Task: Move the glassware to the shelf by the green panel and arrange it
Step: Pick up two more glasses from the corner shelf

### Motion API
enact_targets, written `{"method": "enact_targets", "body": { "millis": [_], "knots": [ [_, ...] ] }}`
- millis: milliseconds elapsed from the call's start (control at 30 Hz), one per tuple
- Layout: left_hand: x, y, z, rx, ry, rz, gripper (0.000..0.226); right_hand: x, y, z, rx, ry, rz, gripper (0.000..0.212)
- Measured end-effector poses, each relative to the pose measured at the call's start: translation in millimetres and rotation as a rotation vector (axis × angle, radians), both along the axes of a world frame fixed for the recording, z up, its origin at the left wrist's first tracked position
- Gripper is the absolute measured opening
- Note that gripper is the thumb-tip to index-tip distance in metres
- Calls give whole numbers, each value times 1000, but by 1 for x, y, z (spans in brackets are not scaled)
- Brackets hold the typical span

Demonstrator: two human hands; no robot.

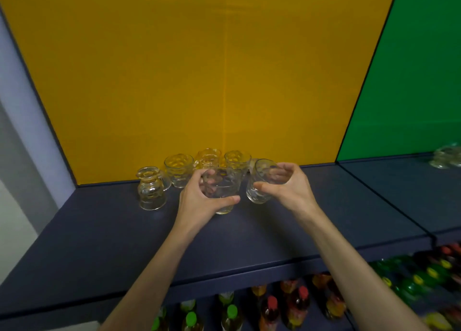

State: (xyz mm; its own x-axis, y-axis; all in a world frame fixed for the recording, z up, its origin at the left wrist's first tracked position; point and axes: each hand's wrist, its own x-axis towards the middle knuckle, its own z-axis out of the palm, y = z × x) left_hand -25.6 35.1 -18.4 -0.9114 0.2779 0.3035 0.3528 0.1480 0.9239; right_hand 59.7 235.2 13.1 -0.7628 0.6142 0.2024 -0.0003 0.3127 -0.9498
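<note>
Both arms reach in, left hand (199, 196) wrapped around a tumbler (220, 193) and right hand (289, 183) around another glass (260, 181), four more still by the yellow panel (199, 68), some glassware already over by the green panel (411, 81).

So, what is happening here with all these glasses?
A person is picking up glasses from the dark shelf in front of the yellow panel. The left hand grips one glass, and the right hand holds another glass, tilted. Four more glasses remain at the back. Some glassware already sits on the shelf by the green panel.
</note>
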Motion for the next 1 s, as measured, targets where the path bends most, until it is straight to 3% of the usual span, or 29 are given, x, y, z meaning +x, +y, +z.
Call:
{"method": "enact_targets", "body": {
  "millis": [200,533,1000],
  "knots": [
    [13,47,-2,4,-33,-124,75,46,32,-3,-144,95,-57,69],
    [86,156,-2,-31,-54,-339,73,159,114,-11,-98,103,-195,75],
    [235,327,3,-42,-4,-366,73,298,276,-30,-71,126,-194,76]
  ]
}}
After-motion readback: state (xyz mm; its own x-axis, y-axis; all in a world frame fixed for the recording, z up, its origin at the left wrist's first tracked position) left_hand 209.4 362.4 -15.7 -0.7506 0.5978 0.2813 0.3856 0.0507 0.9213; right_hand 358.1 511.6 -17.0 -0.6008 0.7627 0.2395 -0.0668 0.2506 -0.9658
